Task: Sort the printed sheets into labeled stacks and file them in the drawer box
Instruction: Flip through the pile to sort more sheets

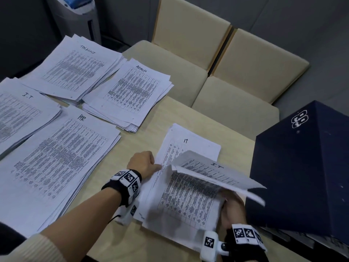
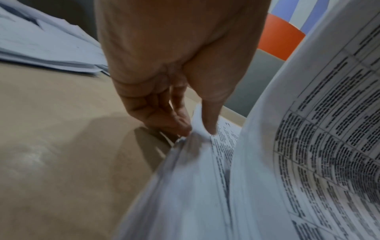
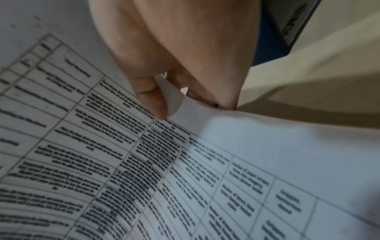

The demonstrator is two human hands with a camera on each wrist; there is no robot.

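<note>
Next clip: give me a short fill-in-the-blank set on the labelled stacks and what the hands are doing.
1. The stack nearest the chairs is labelled ____.
2. The sheet lifted by the right hand is labelled ____.
3. The left hand pinches the ____ edge of the near pile.
4. The box is coloured ____.

Missing words: ADMIN; I.T; left; dark blue

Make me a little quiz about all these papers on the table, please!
1. True or false: the right hand lifts sheets marked I.T.
2. Which stack lies nearest the chairs: A) HR, B) ADMIN?
3. What colour is the box beside the right hand?

Key: 1 true. 2 B. 3 dark blue.
</note>
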